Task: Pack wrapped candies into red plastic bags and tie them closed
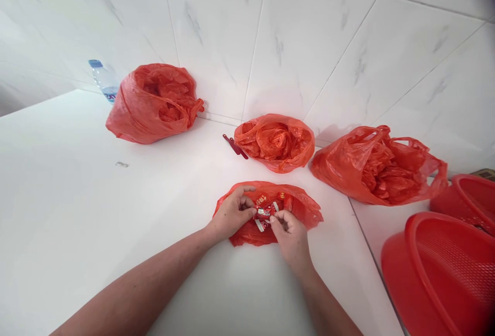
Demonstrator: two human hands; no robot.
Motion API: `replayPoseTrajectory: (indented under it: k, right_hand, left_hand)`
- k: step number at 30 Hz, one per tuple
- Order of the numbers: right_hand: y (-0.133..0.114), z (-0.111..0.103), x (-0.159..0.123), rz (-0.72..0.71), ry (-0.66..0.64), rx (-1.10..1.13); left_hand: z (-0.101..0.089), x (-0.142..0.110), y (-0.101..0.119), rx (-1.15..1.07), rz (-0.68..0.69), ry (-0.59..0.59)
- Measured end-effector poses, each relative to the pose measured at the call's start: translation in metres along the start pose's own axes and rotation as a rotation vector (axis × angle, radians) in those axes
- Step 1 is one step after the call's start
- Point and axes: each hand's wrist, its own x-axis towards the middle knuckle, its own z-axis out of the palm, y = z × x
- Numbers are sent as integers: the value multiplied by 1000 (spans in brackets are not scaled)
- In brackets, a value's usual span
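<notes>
A small red wrapped candy (265,212) with white and printed markings is pinched between my two hands. My left hand (233,213) grips its left end with thumb and fingers, and my right hand (288,230) pinches its right end. Both are closed. Directly beneath spreads an open red plastic bag (305,204) lying on the white table. Inside that bag, red packets with yellow characters (282,196) show partly behind my fingers. Another white-and-red wrapper end (261,225) sticks out just below the candy; whether it is a separate piece I cannot tell.
Red plastic bags stuffed with more bags stand along the tiled wall: left (135,101), middle (274,142) and right (344,163). Dark red slim tools (235,146) lie by the middle one. A water bottle (102,79) stands far left. Red plastic baskets (402,258) sit at right.
</notes>
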Motion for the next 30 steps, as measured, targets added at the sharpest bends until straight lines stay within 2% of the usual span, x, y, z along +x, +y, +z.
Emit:
replayPoseTrajectory:
  k: [11,19,25,30]
  right_hand:
    - [1,1,-1,3,-12,-3]
    - [2,1,-1,8,-19,-22]
    - [-2,0,-2,-41,-8,70]
    - [-3,-1,-1,-83,14,1]
  left_hand:
    - [1,0,-1,57,16,34]
    - [0,0,0,-5,3,-12]
    - [1,0,2,-12,-5,-27]
    - [1,0,3,14,-4,-9]
